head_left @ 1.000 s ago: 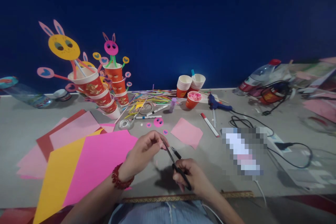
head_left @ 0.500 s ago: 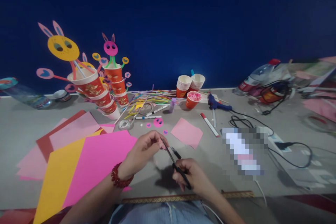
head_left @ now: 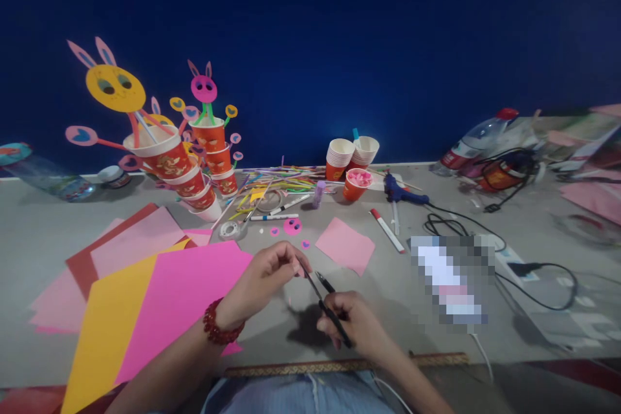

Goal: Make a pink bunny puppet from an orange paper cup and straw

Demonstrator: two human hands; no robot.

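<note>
My left hand (head_left: 269,275), with a red bead bracelet at the wrist, pinches a small pink paper piece (head_left: 297,266). My right hand (head_left: 348,318) is closed round the handles of black scissors (head_left: 324,305), whose blades point up and left to the paper. A dark pen (head_left: 325,282) shows just above my right hand. Beyond my hands lie a pink paper sheet (head_left: 345,246), a magenta face cutout (head_left: 292,226) and small heart pieces (head_left: 305,244). Magenta sheet (head_left: 187,297) and yellow sheet (head_left: 111,310) lie under and beside my left arm.
Stacked red cup figures (head_left: 167,158) stand at the back left. Further right are colored sticks (head_left: 286,174), paper cups (head_left: 339,158), a blue glue gun (head_left: 402,193) with its cord, a red-capped marker (head_left: 387,231), a blurred-out bright object (head_left: 449,281) and a bottle (head_left: 473,142).
The scissors' angle has shifted slightly, and their blades look closer together at the paper. The pink piece shows more at my left fingertips. Both hands stay in nearly the same place.
</note>
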